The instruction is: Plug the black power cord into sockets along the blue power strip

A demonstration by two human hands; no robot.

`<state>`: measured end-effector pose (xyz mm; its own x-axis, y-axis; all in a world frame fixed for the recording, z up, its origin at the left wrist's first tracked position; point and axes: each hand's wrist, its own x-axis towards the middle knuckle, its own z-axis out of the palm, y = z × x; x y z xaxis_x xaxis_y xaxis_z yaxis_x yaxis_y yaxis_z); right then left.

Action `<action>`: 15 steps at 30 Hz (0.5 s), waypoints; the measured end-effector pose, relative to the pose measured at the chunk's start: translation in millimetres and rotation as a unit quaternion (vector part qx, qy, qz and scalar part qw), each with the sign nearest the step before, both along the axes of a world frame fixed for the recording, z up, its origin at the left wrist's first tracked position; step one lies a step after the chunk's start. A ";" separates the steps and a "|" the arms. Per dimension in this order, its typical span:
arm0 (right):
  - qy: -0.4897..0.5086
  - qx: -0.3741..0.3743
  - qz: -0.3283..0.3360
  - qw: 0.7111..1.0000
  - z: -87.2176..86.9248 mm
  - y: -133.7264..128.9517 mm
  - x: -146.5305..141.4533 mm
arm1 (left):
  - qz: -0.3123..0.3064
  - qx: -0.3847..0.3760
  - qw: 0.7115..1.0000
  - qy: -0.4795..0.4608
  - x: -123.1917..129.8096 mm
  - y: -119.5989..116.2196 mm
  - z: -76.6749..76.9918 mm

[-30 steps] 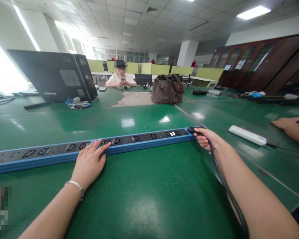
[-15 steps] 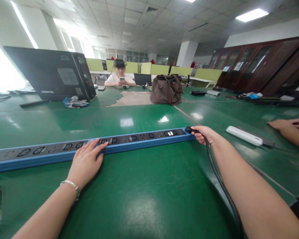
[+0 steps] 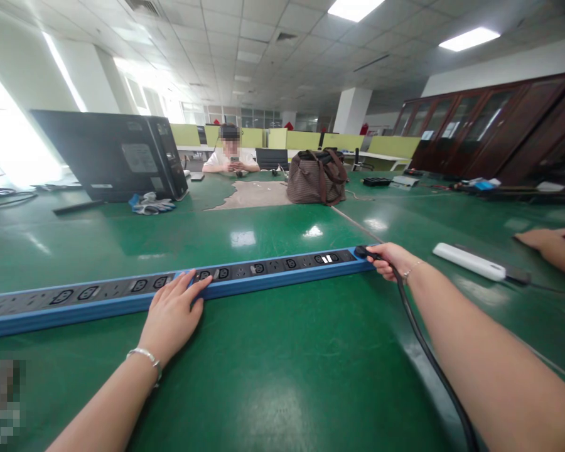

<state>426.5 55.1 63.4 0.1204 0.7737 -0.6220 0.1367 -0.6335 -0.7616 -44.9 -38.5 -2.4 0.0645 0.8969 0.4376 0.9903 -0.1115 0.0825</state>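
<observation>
A long blue power strip (image 3: 273, 278) with several black sockets along its top lies across the green table, its left end out of view. My left hand (image 3: 176, 311) rests on it near the middle, fingers stretched out and nothing in its grasp. At the strip's right end, my right hand (image 3: 390, 258) is closed round the thick black power cord (image 3: 419, 333), just by the black fitting (image 3: 361, 251) at that end. The cord runs down toward me beside my right forearm. Whether the fitting is a plug or a fixed cable outlet I cannot tell.
Ahead stand a black computer case (image 3: 108, 157) with gloves (image 3: 150, 203) by it, and a brown checked bag (image 3: 316, 177). A white power strip (image 3: 469, 262) lies at right, near another person's hands (image 3: 553, 242). Across the table sits a person (image 3: 230, 157) holding a phone.
The whole view has shifted slightly, so everything appears a little further right and lower. Both hands keep their places on the blue power strip and the cord.
</observation>
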 end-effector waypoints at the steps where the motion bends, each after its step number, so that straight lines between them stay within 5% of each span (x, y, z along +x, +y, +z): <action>1: -0.015 -0.001 -0.001 1.000 0.6 0.5 -0.5 | 0.001 -0.001 1.000 0.002 0.4 -0.2 0.6; 15: -0.073 0.002 0.006 0.997 0.8 4.0 -1.6 | 0.002 -0.002 1.000 0.000 1.9 -0.4 1.6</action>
